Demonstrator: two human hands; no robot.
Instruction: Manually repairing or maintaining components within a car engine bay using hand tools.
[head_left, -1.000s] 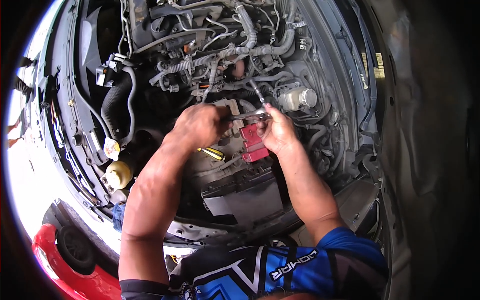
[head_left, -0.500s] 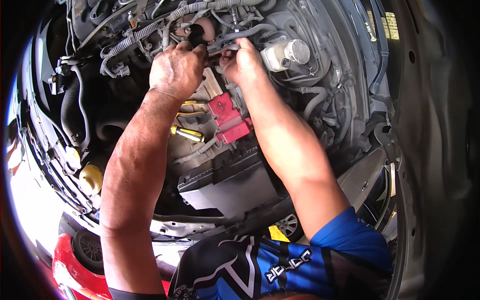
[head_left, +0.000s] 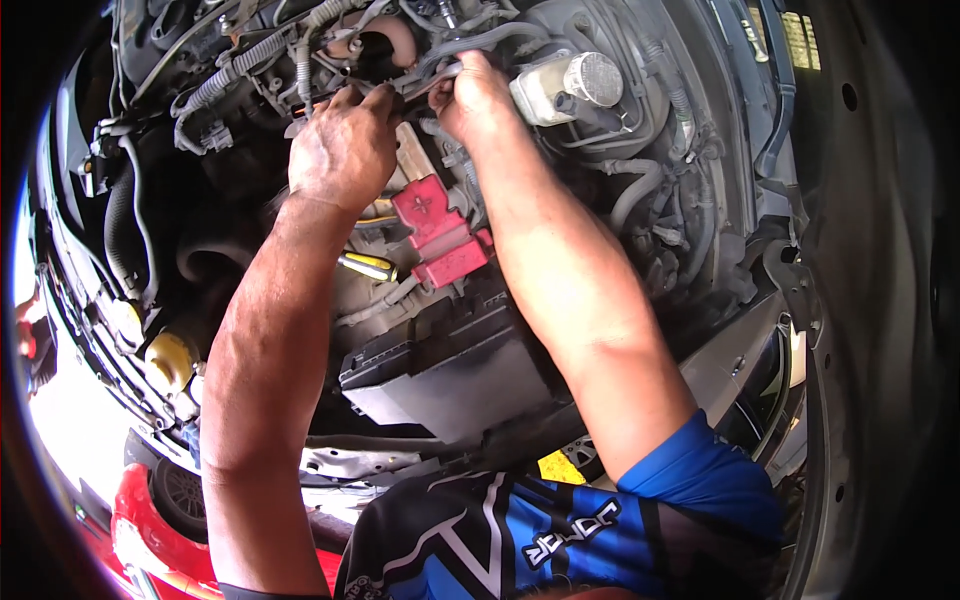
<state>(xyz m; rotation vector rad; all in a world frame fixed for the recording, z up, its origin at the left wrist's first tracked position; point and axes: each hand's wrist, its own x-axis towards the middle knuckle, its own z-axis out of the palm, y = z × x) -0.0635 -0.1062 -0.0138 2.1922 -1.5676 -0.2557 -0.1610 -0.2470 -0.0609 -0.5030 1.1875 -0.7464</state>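
Observation:
Deep in a car's engine bay, my left hand (head_left: 345, 145) is closed with its knuckles up and its fingertips bent down out of sight. What those fingers hold is hidden. A thin strip with an orange patch (head_left: 318, 107) shows just beside them. To the right, my right hand (head_left: 472, 102) pinches a slim grey, hose-like piece (head_left: 443, 74) between thumb and fingers. Below the hands lie a red plastic terminal cover (head_left: 438, 228) and a yellow-and-black screwdriver handle (head_left: 368, 265), with a yellow-handled tool (head_left: 378, 212) partly behind my left wrist.
A whitish reservoir with a round grey cap (head_left: 594, 80) stands right of my right hand. Corrugated wire conduit (head_left: 245, 60) runs at the upper left. Closer to me are a black fuse-box-like housing (head_left: 450, 375) and a yellowed reservoir cap (head_left: 170, 360).
The view has shifted a little, so the engine parts sit slightly further left. Both hands stay closed among the hoses; an orange-patched strip now shows beside my left fingers.

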